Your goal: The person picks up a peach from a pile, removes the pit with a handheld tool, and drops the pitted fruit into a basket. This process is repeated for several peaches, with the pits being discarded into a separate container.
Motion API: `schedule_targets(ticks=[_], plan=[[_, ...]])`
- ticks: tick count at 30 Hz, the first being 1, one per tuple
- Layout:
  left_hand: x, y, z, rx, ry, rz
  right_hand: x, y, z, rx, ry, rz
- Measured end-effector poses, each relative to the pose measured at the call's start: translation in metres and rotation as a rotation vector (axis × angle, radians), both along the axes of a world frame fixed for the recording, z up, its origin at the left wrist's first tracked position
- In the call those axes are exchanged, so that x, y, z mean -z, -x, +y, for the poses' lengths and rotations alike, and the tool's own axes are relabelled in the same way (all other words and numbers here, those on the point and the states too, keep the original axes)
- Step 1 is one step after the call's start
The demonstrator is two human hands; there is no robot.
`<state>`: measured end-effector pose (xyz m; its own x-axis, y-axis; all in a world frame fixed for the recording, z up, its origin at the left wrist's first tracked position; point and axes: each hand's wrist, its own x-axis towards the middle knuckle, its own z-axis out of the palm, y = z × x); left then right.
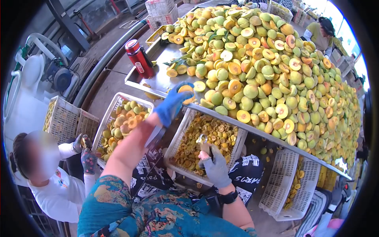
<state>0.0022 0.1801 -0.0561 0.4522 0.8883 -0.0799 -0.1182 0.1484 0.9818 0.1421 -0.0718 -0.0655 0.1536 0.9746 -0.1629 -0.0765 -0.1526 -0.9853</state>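
Note:
My left hand (172, 103), in a blue glove, is closed around a peach half (185, 94) with its cut side showing, at the edge of the metal table (161, 63). My right hand (216, 168), in a grey glove with a bare thumb tip, grips a small metal-tipped hand tool (202, 139); the fingers hide most of its handle. Below that hand stands a white crate (179, 139) with many small yellow-brown fruit pieces (215, 132) in it. A big heap of whole and halved peaches (252, 75) covers most of the table.
At the left, a white crate (117, 97) holds peach halves, beside a person (59, 189) with gloved hands. A red flask (139, 59) stands on the table's left corner. More crates (276, 181) sit under the right side. Another person (320, 35) is behind the heap.

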Motion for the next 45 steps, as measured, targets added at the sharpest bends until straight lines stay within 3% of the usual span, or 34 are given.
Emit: schedule_targets(ticks=[1, 3, 4, 5, 7, 9, 10, 15, 21, 23, 25, 27, 31, 33, 35, 37, 38, 39, 40, 41, 45], plan=[[-0.028, 0.003, -0.045, -0.034, 0.3, -0.272, -0.005, 0.006, -0.001, -0.005, 0.001, -0.004], [-0.032, 0.016, -0.103, 0.003, -0.179, -0.093, -0.025, 0.018, -0.003, 0.01, -0.115, -0.178], [-0.03, 0.021, -0.119, -0.031, 0.19, -0.361, -0.045, 0.025, -0.003, 0.007, -0.245, -0.377], [-0.028, 0.022, -0.137, -0.111, 0.049, -0.212, -0.047, 0.033, -0.004, -0.009, -0.24, -0.384], [-0.042, 0.028, -0.167, -0.158, 0.156, -0.391, -0.047, 0.048, -0.008, 0.008, -0.318, -0.519], [-0.049, 0.037, -0.191, -0.182, -0.141, -0.203, -0.051, 0.061, -0.014, -0.018, -0.34, -0.553], [-0.055, 0.041, -0.201, -0.189, -0.157, -0.243, -0.054, 0.068, -0.017, 0.004, -0.393, -0.59], [-0.066, 0.054, -0.223, -0.199, -0.289, -0.272, -0.066, 0.086, -0.026, -0.027, -0.442, -0.687], [-0.062, 0.063, -0.227, -0.199, -0.035, -0.384, -0.064, 0.084, -0.037, -0.133, -0.359, -0.743], [-0.063, 0.065, -0.221, -0.073, 0.065, -0.477, -0.064, 0.08, -0.042, -0.197, -0.289, -0.863], [-0.073, 0.074, -0.21, 0.038, -0.297, -0.099, -0.067, 0.075, -0.041, -0.26, -0.38, -0.844], [-0.055, 0.069, -0.206, 0.059, -0.195, -0.298, -0.081, 0.082, -0.041, -0.206, -0.329, -0.769], [-0.063, 0.074, -0.194, 0.22, -0.195, -0.11, -0.094, 0.069, -0.039, -0.334, -0.15, -0.471], [-0.057, 0.071, -0.195, 0.227, -0.194, -0.207, -0.093, 0.06, -0.038, -0.478, 0.297, 0.025], [-0.048, 0.062, -0.196, 0.18, -0.151, -0.218, -0.089, 0.06, -0.038, -0.415, 0.303, 0.112], [-0.038, 0.047, -0.194, 0.192, 0.176, -0.636, -0.07, 0.046, -0.034, -0.539, 0.443, 0.812], [-0.031, 0.04, -0.196, 0.183, 0.557, -0.866, -0.046, 0.037, -0.028, -0.708, 0.396, 1.024], [-0.018, 0.034, -0.189, 0.088, 0.828, -0.909, -0.032, 0.033, -0.025, -0.748, 0.361, 1.159], [-0.024, 0.03, -0.19, -0.084, 0.669, -0.691, -0.027, 0.033, -0.025, -0.658, 0.321, 1.172], [-0.009, 0.029, -0.183, -0.083, 0.705, -0.804, -0.025, 0.033, -0.025, -0.586, 0.286, 1.188], [-0.002, 0.041, -0.171, -0.103, 0.691, -0.784, -0.016, 0.024, -0.013, -0.287, 0.222, 1.098]])
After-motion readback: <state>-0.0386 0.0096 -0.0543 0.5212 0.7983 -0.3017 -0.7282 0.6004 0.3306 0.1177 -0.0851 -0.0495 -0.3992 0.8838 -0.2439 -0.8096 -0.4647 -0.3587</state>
